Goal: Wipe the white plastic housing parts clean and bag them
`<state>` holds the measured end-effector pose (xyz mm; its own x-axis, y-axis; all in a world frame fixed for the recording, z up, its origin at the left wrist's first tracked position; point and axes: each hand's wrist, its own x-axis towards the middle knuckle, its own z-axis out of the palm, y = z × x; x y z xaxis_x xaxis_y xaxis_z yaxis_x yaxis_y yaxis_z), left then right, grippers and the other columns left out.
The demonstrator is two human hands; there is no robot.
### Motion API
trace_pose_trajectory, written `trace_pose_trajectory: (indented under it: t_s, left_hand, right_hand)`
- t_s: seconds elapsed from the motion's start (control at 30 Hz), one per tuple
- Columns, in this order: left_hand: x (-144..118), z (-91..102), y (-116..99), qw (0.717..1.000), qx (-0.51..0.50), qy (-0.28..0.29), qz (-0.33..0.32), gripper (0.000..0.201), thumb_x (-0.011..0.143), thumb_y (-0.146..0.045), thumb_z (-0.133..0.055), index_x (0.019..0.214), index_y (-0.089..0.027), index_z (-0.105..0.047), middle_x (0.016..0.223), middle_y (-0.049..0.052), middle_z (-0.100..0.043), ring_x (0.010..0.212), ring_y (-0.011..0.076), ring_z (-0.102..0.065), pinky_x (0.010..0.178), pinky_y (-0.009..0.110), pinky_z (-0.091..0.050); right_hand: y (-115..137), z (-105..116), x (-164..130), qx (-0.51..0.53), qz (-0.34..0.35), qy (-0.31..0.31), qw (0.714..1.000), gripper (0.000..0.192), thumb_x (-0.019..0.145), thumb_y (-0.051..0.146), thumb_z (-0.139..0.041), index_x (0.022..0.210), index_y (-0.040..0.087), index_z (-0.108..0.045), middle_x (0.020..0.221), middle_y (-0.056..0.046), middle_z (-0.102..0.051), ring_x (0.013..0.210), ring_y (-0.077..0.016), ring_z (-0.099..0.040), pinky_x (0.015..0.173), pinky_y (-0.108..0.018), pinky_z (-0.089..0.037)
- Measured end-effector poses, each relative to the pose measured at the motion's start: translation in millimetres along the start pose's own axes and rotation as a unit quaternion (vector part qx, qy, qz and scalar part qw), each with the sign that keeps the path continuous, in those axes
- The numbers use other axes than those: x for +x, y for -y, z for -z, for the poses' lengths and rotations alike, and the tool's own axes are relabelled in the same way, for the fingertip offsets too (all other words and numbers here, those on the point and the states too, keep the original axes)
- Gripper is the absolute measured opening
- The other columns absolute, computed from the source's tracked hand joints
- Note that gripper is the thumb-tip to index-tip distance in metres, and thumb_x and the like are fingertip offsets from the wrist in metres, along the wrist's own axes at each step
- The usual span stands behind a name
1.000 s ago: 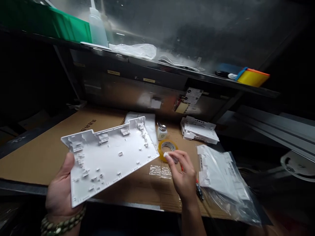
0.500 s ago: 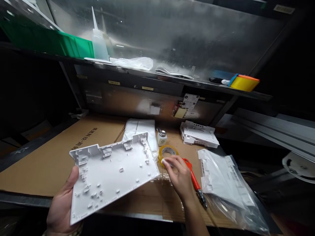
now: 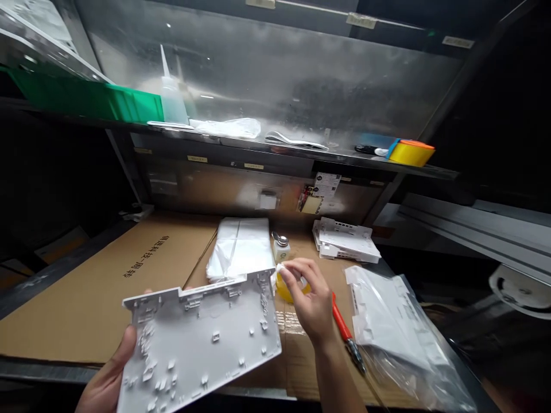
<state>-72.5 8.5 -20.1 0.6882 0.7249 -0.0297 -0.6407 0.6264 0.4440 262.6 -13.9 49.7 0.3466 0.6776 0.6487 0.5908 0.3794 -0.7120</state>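
The left hand (image 3: 107, 381) gripped the white plastic panel (image 3: 202, 341) by its lower left corner, thumb on the ribbed inner face, and held it tilted above the near edge of the cardboard sheet (image 3: 86, 287). The panel's far right corner stood just beside the right hand (image 3: 310, 298) and partly hid the cardboard below it.

The right hand was closed in a pinch; its fingertips (image 3: 284, 273) held a small white wad (image 3: 279, 268). Directly under that hand lay a yellow tape roll (image 3: 286, 291), mostly covered by the palm. Just right of the wrist lay a red-handled screwdriver (image 3: 342, 324), tip pointing toward the person. Further right, a clear bag of white parts (image 3: 396, 327) rested on the surface.

Just beyond the right hand's fingertips stood a small dispenser bottle (image 3: 281, 248) with a metal cap. To its left, beyond the panel, lay a flat stack of plastic bags (image 3: 241, 246). Beyond and right of the hand sat a stack of white panels (image 3: 346, 238).

Farthest away, a shelf (image 3: 241, 146) carried a green bin (image 3: 129, 103), a squeeze bottle (image 3: 172, 94) and a yellow container (image 3: 411, 152).
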Motion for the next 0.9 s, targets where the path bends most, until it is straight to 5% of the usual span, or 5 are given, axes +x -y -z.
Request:
trace_pose_trajectory:
  t_s: [0.1,0.23,0.37,0.5,0.9]
  left_hand:
    - [7,-21.2,5,1.000,-0.016,-0.027,-0.002,0.053,0.107,-0.053,-0.032,0.159,-0.044,-0.035,0.154,-0.005,-0.055,0.151,0.0306,-0.032,0.127,0.056,-0.024]
    - [18,-50.1,17,0.992,-0.011,-0.110,-0.067,0.063,0.104,-0.037,-0.050,0.163,-0.039,-0.029,0.152,0.005,-0.059,0.143,0.0340,-0.048,0.125,0.054,-0.033]
    - [34,-92.5,37,0.966,0.072,-0.218,-0.124,0.080,0.096,-0.030,-0.068,0.162,-0.048,-0.026,0.157,0.003,-0.056,0.140,0.0316,-0.055,0.123,0.048,-0.040]
    - [49,-124.2,61,0.938,0.184,-0.220,-0.192,0.067,0.092,-0.042,-0.076,0.152,-0.043,-0.047,0.163,-0.001,-0.049,0.149,0.0310,-0.045,0.126,0.043,-0.037]
    - [61,-123.4,78,0.908,0.286,-0.215,-0.219,0.058,0.090,-0.053,-0.075,0.144,-0.037,-0.058,0.155,0.002,-0.057,0.152,0.0317,-0.041,0.129,0.044,-0.030]
  right_hand:
    - [-13,2,0,-0.031,-0.005,0.021,0.999,0.011,0.099,0.029,-0.067,0.103,0.024,-0.077,0.101,-0.003,-0.072,0.088,-0.0166,-0.067,0.078,-0.030,-0.055]
    - [-17,3,4,-0.048,-0.011,-0.038,0.998,0.010,0.098,0.030,-0.069,0.100,0.024,-0.077,0.100,-0.003,-0.071,0.089,-0.0171,-0.067,0.079,-0.031,-0.054]
    - [25,-5,-3,-0.013,0.073,-0.060,0.995,0.011,0.096,0.023,-0.072,0.106,0.026,-0.075,0.104,-0.003,-0.069,0.099,-0.0177,-0.066,0.090,-0.032,-0.053]
    - [76,-21,-13,0.036,0.142,-0.023,0.989,0.020,0.095,0.014,-0.070,0.112,0.024,-0.072,0.107,-0.004,-0.066,0.102,-0.0179,-0.065,0.088,-0.031,-0.056]
    - [76,-32,-11,0.031,0.172,-0.034,0.984,0.022,0.093,0.008,-0.069,0.111,0.020,-0.072,0.103,-0.005,-0.066,0.097,-0.0175,-0.064,0.085,-0.030,-0.056]
